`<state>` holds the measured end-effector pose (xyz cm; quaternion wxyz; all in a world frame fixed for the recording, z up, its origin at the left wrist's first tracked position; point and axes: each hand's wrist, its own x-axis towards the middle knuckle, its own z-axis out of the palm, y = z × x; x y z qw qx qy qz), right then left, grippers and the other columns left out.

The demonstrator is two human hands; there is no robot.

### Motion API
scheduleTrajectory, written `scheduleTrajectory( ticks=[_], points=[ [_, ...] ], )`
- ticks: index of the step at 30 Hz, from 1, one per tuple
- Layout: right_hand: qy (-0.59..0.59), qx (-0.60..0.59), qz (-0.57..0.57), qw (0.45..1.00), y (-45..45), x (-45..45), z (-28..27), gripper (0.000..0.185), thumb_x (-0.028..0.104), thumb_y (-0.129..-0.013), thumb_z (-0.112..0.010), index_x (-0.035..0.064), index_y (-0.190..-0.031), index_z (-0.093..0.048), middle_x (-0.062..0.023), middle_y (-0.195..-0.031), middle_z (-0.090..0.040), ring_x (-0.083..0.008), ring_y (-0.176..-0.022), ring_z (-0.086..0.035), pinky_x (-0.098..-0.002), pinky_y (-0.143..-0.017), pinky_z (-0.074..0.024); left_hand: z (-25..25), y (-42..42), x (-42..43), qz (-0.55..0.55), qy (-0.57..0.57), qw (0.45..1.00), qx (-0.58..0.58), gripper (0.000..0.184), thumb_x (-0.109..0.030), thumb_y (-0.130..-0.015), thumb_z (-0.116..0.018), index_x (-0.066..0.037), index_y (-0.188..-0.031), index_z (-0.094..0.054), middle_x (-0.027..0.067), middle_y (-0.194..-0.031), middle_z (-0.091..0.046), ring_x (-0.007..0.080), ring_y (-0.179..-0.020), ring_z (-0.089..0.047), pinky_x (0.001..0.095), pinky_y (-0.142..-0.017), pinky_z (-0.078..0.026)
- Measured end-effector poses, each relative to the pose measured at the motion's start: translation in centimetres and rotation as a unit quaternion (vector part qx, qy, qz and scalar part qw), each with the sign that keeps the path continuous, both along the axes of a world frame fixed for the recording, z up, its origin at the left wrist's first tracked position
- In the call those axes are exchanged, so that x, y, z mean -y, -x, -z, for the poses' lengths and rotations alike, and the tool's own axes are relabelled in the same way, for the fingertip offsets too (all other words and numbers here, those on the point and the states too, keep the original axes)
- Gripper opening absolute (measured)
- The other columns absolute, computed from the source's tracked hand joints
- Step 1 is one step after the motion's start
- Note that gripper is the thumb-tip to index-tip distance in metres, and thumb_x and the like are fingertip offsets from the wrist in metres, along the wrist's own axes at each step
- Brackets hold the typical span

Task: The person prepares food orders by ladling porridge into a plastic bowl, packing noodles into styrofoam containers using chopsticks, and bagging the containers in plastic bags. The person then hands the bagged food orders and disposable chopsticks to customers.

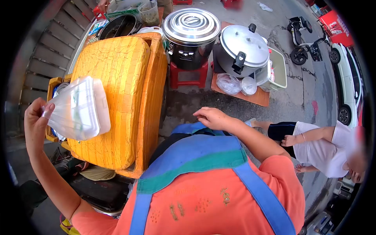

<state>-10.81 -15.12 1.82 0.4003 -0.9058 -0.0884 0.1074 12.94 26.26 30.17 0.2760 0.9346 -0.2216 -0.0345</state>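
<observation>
My left hand (39, 119) is closed on the gathered top of a clear plastic bag (64, 113). Inside the bag lies a white takeaway box (88, 109), tilted on its side. The bag hangs over a large box wrapped in yellow tape (113, 78), near its left edge; I cannot tell whether they touch. My right hand (211, 118) is in front of my blue apron (196, 150), its fingers loosely bent and apart, holding nothing.
A lidded steel pot (192, 27) stands on a red stool (188, 76). Right of it are a pressure cooker (244, 45), plastic bags (229, 84) and a pale bin (279, 68). A person in a white shirt (323, 141) stands at right, near a scooter (301, 41) and white car (346, 82).
</observation>
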Motion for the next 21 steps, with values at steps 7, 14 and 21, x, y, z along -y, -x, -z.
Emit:
scheduleTrajectory(
  ticks=[7,14,21],
  points=[
    [-0.086,-0.233,0.416,0.875,15.0,15.7,14.9,0.021,0.014,-0.078,-0.059,0.0055,-0.097,-0.063,-0.0131,-0.083,-0.066,-0.0272,-0.082,-0.064,-0.0363,-0.075,-0.0496,-5.3,1.3,0.9,-0.070,0.172,0.978,0.094,0.022,-0.025,-0.087,-0.061,-0.008,-0.081,-0.050,-0.0032,-0.073,-0.044,0.0047,-0.071,-0.041,0.0215,-0.069,-0.031],
    [0.189,-0.107,0.477,0.852,11.7,25.7,17.0,0.032,0.018,-0.072,-0.070,0.0047,-0.096,-0.053,-0.0132,-0.093,-0.057,-0.0295,-0.091,-0.056,-0.0382,-0.079,-0.0460,-5.7,7.4,9.2,-0.018,0.321,0.941,-0.106,0.028,-0.025,-0.089,-0.059,-0.003,-0.105,-0.056,0.0010,-0.083,-0.057,0.0066,-0.078,-0.056,0.0247,-0.084,-0.046],
    [0.306,-0.032,0.427,0.851,5.2,31.7,21.2,0.035,0.026,-0.071,-0.068,0.0081,-0.098,-0.055,-0.0117,-0.100,-0.051,-0.0303,-0.098,-0.049,-0.0434,-0.082,-0.0418,0.2,15.8,27.3,-0.093,0.326,0.927,-0.159,0.029,-0.018,-0.090,-0.056,-0.010,-0.071,-0.037,-0.0070,-0.054,-0.033,0.0009,-0.046,-0.024,0.0162,-0.046,-0.022]
  ],
)
